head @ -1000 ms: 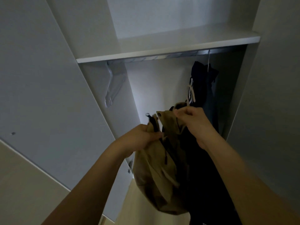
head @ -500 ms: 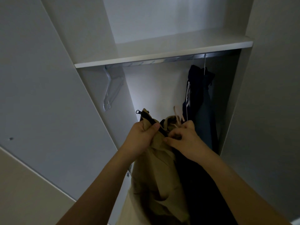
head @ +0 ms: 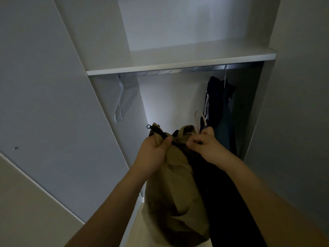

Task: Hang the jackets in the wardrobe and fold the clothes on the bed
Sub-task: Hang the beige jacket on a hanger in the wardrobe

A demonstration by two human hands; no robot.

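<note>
A tan jacket [head: 175, 189] with a black zipper and dark lining hangs from both my hands in front of the open wardrobe. My left hand [head: 154, 153] grips its collar edge by the zipper. My right hand [head: 204, 144] pinches the other side of the collar, where a pale hanger hook [head: 200, 116] sticks up. A dark navy garment [head: 219, 104] hangs from the rail [head: 178, 70] at the right. Several empty clear hangers [head: 122, 100] hang at the rail's left end.
A white shelf [head: 181, 65] sits just above the rail. The wardrobe's open door [head: 44, 97] stands at the left and its side panel [head: 295, 104] at the right. Pale floor shows below the jacket.
My right hand has dropped from holding the collar high and now pinches it close beside my left hand. The jacket hangs lower and straighter, and the view has tilted slightly upward.
</note>
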